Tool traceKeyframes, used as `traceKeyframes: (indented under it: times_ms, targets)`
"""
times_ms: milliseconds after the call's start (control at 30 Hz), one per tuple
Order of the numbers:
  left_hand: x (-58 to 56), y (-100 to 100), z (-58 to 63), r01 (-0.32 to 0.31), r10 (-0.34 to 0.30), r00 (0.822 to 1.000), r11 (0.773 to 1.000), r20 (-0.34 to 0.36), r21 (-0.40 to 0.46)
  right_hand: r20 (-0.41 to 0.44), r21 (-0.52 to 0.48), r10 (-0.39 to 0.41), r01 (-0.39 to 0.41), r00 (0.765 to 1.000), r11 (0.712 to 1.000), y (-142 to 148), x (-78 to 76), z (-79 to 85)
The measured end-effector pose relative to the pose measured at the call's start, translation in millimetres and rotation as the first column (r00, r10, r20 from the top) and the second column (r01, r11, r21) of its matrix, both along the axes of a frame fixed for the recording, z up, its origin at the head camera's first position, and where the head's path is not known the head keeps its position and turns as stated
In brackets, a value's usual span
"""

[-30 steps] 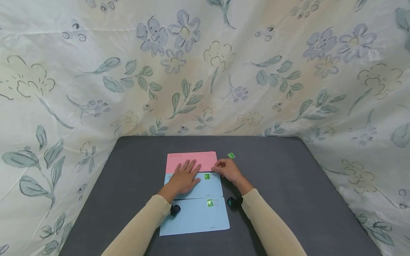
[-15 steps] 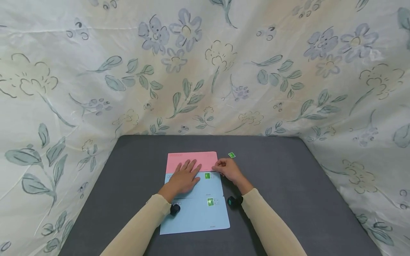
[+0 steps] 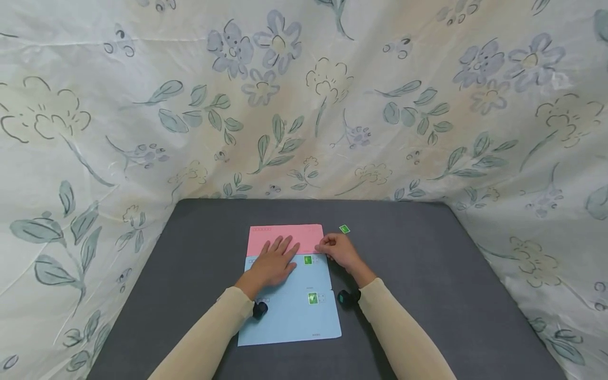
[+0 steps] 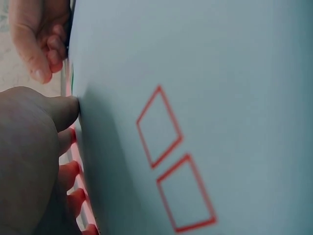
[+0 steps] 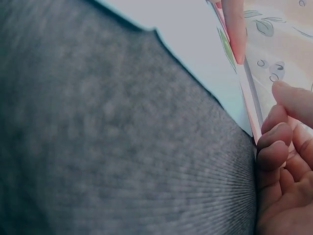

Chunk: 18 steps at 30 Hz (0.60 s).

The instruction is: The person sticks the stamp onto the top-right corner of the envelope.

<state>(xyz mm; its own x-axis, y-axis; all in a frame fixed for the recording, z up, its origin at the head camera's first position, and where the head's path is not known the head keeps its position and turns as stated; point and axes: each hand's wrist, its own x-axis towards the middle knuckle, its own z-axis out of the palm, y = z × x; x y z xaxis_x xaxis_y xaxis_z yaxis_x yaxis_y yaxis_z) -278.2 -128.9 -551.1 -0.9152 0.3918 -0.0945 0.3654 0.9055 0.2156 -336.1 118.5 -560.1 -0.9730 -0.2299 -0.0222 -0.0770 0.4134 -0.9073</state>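
Observation:
A pink envelope [image 3: 285, 232] lies at the top of a column. Below it lie an upper blue envelope [image 3: 311, 274] and a lower blue envelope [image 3: 294, 322], each bearing a green stamp near its right side. My left hand [image 3: 273, 262] rests flat with spread fingers across the pink and upper blue envelopes. At the pink envelope's lower right corner, my right hand [image 3: 339, 250] pinches the edge with curled fingers. Those curled fingertips [image 5: 274, 144] show right at the corner in the right wrist view. Red printed boxes [image 4: 159, 127] on a blue envelope fill the left wrist view.
A loose green stamp [image 3: 344, 228] lies on the dark grey table [image 3: 404, 253], just beyond my right hand. A flowered cloth [image 3: 304, 105] hangs behind the table and along both sides. Dark wrist cameras [image 3: 349, 299] sit at both sleeve cuffs.
The view has shifted slightly. Both hands stay in the same places on the envelopes, and the dark gap between the pink and upper blue envelopes shows less than one second ago.

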Motion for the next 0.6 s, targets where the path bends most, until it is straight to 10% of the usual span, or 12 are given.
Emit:
traceKeyframes:
  times_ms: [600]
  targets:
    - [-0.7,-0.5,3.2,0.008,-0.008,1.0,1.0,0.019,0.018,0.033,-0.018,0.01,-0.01,0.999,1.0,1.5,-1.0,6.0]
